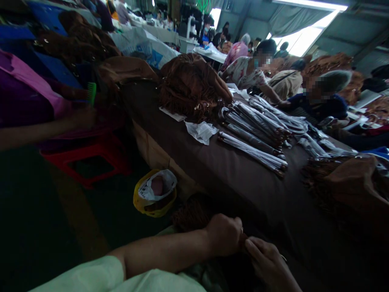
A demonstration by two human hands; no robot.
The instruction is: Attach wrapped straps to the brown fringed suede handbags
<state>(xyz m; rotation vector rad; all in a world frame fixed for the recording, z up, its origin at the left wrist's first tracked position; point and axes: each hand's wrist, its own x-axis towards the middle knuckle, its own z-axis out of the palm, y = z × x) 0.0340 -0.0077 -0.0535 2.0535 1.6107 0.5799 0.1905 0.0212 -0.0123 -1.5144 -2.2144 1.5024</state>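
Observation:
Low in the head view, my left hand [225, 234] is closed in a fist above my lap. Just to its right my right hand [267, 257] pinches with thumb and fingers, and the two hands nearly meet. Both grip a dark brown fringed bag [193, 215], whose fringe hangs out to the left of my left hand. Much of the bag is hidden by my forearm and by shadow, so the exact part between my fingers is unclear.
Along the dark-covered table [243, 174] lie plastic-wrapped straps [253, 154], white paper [201, 132] and brown fringed bags [194, 81]. A yellow-rimmed bin [139, 205] and a red stool [85, 156] stand left. Beside it a person holds a green comb [91, 93]. Co-workers sit across.

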